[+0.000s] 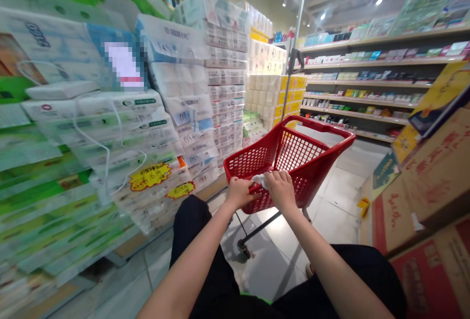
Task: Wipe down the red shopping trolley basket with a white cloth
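Left hand [239, 193] is clamping the near rim of a red shopping cart [308, 174]; right hand [281, 187] is pinching a white cloth [259, 180] there. Cart is standing on the floor [336, 182], long axis running away and rightward, handle [326, 125] pointing far.

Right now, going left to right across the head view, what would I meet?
Flat white device, lit pixelated screen, right-hand yellow price tag, left hand, crumpled white cloth or tissue, right hand, cardboard boxes. The red cart overlaps both hands in the picture, so I left it out.
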A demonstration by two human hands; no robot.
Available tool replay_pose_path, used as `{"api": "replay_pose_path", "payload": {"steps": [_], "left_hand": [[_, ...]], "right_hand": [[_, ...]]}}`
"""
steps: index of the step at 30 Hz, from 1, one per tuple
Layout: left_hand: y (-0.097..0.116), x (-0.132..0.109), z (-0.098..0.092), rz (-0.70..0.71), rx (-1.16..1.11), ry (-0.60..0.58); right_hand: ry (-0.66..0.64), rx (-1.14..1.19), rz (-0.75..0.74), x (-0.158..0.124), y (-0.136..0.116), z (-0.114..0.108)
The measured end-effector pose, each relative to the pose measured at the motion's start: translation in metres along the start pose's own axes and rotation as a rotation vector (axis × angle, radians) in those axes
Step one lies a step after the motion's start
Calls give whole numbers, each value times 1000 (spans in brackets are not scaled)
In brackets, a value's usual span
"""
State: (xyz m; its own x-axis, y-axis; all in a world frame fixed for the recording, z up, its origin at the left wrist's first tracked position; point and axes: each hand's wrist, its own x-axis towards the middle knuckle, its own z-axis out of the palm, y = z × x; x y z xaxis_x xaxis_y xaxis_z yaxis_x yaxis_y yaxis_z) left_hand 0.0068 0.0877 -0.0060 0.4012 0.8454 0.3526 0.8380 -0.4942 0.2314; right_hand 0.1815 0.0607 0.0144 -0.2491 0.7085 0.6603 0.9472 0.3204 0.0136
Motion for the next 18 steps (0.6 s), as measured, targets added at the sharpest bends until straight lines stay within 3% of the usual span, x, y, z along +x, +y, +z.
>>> {"api": "replay_pose_path", "payload": {"steps": [4, 7, 11, 15, 18], "left_hand": [[-6, 7, 7, 53, -9, 57], [-11, 10, 9, 104, -37, 90], [-15, 11, 6, 151, -59, 74], [-17, 12, 5, 175, -81, 85], [-15, 14, 7, 178, -82, 101]], "right_hand": [[-19, 36, -110, -3, -32, 5], [-45, 63, -118, -3, -36, 6], [-72, 78, -138, -7, 15, -5], [3, 0, 24, -14, 86, -21], [40, -36, 80, -19, 106, -24]]}}
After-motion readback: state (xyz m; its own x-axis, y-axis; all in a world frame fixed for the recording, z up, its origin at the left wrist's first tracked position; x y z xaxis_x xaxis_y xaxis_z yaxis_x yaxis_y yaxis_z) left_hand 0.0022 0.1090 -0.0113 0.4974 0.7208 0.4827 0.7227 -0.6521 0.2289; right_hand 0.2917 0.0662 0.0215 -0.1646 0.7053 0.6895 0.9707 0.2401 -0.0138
